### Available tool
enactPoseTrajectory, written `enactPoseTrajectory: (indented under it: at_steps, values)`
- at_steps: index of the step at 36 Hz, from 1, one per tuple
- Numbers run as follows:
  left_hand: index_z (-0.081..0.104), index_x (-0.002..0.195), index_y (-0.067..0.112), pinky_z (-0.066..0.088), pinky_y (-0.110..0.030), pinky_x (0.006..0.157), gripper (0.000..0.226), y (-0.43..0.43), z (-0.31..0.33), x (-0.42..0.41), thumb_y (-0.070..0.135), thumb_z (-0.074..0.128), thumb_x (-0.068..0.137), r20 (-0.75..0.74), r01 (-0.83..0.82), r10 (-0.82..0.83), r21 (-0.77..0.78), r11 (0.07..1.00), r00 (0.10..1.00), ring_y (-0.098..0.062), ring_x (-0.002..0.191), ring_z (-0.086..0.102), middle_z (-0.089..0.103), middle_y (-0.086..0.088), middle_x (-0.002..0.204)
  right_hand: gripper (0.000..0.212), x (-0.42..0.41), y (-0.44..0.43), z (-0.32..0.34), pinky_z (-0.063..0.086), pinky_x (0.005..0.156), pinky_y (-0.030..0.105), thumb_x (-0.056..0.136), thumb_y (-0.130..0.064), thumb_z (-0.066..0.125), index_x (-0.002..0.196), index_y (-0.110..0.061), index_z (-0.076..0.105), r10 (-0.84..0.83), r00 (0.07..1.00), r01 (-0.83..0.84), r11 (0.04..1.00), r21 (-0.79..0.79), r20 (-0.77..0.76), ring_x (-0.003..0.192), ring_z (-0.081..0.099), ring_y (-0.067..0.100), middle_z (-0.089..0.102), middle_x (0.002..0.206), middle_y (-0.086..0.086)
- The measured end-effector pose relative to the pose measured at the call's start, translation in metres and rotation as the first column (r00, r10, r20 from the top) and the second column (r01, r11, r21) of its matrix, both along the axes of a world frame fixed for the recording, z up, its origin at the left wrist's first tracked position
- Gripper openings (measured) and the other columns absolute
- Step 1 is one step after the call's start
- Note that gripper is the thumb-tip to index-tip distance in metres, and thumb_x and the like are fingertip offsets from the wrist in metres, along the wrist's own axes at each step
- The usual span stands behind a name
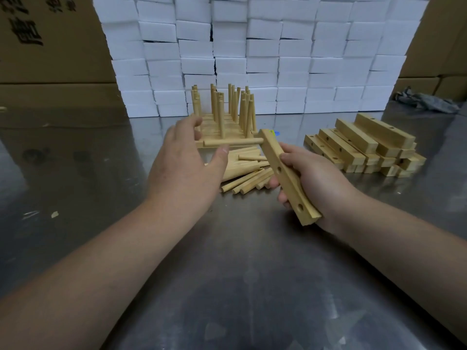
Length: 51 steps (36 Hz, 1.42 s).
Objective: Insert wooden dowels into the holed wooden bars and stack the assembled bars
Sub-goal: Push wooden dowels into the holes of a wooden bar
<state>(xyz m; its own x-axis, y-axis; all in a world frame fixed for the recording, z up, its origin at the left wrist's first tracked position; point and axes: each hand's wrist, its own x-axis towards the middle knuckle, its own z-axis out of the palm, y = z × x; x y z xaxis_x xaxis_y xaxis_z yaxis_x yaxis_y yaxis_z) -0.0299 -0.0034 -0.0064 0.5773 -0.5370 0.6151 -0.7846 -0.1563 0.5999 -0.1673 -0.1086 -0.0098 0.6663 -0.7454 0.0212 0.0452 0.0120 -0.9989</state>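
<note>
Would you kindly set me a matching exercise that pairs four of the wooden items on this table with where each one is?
1. held bar
2. loose dowels
3. empty bars
4. assembled bars

A. stacked at the right of the table
B. in the right hand, with one fitted dowel
C. in front of the white blocks, pegs pointing up
D. heaped mid-table

Pairs: 1-B, 2-D, 3-A, 4-C.

Steel table, surface scuffed and reflective. Loose dowels lay heaped near its centre. Directly behind the heap stood assembled bars, dowels upright. Right of the heap, a stack of holed bars. Further behind, a wall of white foam blocks. Far right of it, a crumpled grey rag.
</note>
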Motion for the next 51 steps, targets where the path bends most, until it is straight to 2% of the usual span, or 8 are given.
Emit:
enactPoseTrajectory:
  at_steps: [5, 10, 19, 27, 34, 39, 46, 51]
  values:
    - [0.040, 0.127, 0.033, 0.044, -0.023, 0.062, 0.044, -0.005, -0.003, 0.000, 0.038, 0.056, 0.087, -0.196, 0.092, -0.086, 0.019, 0.996, 0.977, -0.006, 0.080, 0.059, 0.055, 0.016, 0.089, 0.033, 0.002, -0.002, -0.003, 0.042, 0.041, 0.022, 0.098, -0.021, 0.037, 0.127, -0.028, 0.051, 0.007, 1.000, -0.007, 1.000, 0.025, 0.007, 0.039, 0.050, 0.015, 0.062, 0.055, 0.004]
    - [0.057, 0.090, 0.025, 0.043, -0.015, 0.044, 0.011, -0.010, -0.003, -0.003, 0.014, 0.054, 0.091, -0.588, 0.238, -0.336, -0.240, 0.941, 0.736, -0.004, 0.042, 0.050, 0.064, 0.011, 0.058, 0.034, 0.004, -0.002, -0.006, 0.043, 0.041, 0.022, 0.097, -0.021, 0.039, 0.127, -0.028, 0.053, 0.029, 0.999, -0.029, 0.999, 0.015, 0.013, 0.041, 0.051, 0.016, 0.063, 0.058, 0.006]
    - [0.057, 0.079, 0.024, 0.049, -0.019, 0.052, 0.016, -0.005, 0.002, -0.004, 0.017, 0.052, 0.093, -0.485, 0.165, -0.372, -0.417, 0.894, 0.791, -0.006, 0.047, 0.054, 0.063, 0.015, 0.062, 0.035, 0.003, -0.007, -0.005, 0.039, 0.038, 0.016, 0.098, -0.018, 0.038, 0.130, -0.025, 0.050, -0.178, 0.983, 0.177, 0.984, 0.018, 0.044, 0.043, 0.052, 0.010, 0.058, 0.072, 0.008]
    - [0.054, 0.081, 0.016, 0.055, -0.021, 0.065, 0.017, -0.009, 0.002, -0.008, 0.011, 0.046, 0.095, -0.632, 0.210, -0.497, -0.474, 0.855, 0.595, -0.016, 0.076, 0.070, 0.068, -0.001, 0.085, 0.033, 0.004, -0.005, -0.005, 0.038, 0.037, 0.016, 0.098, -0.017, 0.038, 0.129, -0.021, 0.050, -0.162, 0.981, 0.159, 0.987, 0.037, 0.109, 0.036, 0.048, 0.012, 0.057, 0.054, 0.005]
    - [0.049, 0.085, 0.017, 0.053, -0.023, 0.058, 0.015, -0.009, 0.004, -0.012, 0.008, 0.044, 0.095, -0.613, 0.291, -0.463, -0.365, 0.884, 0.639, -0.011, 0.054, 0.064, 0.069, 0.004, 0.066, 0.018, 0.001, -0.003, -0.001, 0.039, 0.037, 0.016, 0.098, -0.019, 0.038, 0.102, -0.030, 0.051, -0.157, 0.978, 0.155, 0.988, 0.026, 0.135, 0.036, 0.049, 0.013, 0.060, 0.051, 0.002]
    - [0.047, 0.096, 0.028, 0.050, -0.016, 0.054, 0.018, -0.008, 0.001, -0.015, 0.013, 0.038, 0.097, -0.527, 0.351, -0.428, -0.245, 0.904, 0.734, -0.005, 0.048, 0.055, 0.059, -0.004, 0.080, 0.021, 0.001, -0.003, -0.001, 0.040, 0.038, 0.017, 0.098, -0.019, 0.039, 0.087, -0.032, 0.051, -0.152, 0.978, 0.150, 0.988, 0.025, 0.145, 0.037, 0.050, 0.014, 0.061, 0.052, 0.001]
    - [0.021, 0.142, 0.041, 0.043, -0.011, 0.081, 0.053, -0.004, -0.006, -0.013, 0.021, 0.042, 0.096, -0.345, 0.447, -0.438, -0.056, 0.893, 0.830, 0.005, 0.072, 0.055, 0.054, 0.015, 0.078, 0.021, 0.001, -0.001, 0.000, 0.040, 0.038, 0.017, 0.098, -0.019, 0.039, 0.086, -0.030, 0.052, -0.134, 0.974, 0.128, 0.991, 0.043, 0.183, 0.036, 0.050, 0.014, 0.062, 0.051, 0.001]
    - [0.027, 0.141, 0.035, 0.036, 0.003, 0.061, 0.052, -0.001, -0.005, -0.015, 0.023, 0.046, 0.094, -0.258, 0.446, -0.438, -0.027, 0.894, 0.862, 0.015, 0.065, 0.051, 0.057, 0.011, 0.081, 0.015, 0.001, -0.001, -0.001, 0.041, 0.038, 0.018, 0.098, -0.020, 0.040, 0.096, -0.030, 0.050, -0.132, 0.973, 0.127, 0.991, 0.041, 0.191, 0.038, 0.052, 0.014, 0.063, 0.053, 0.002]
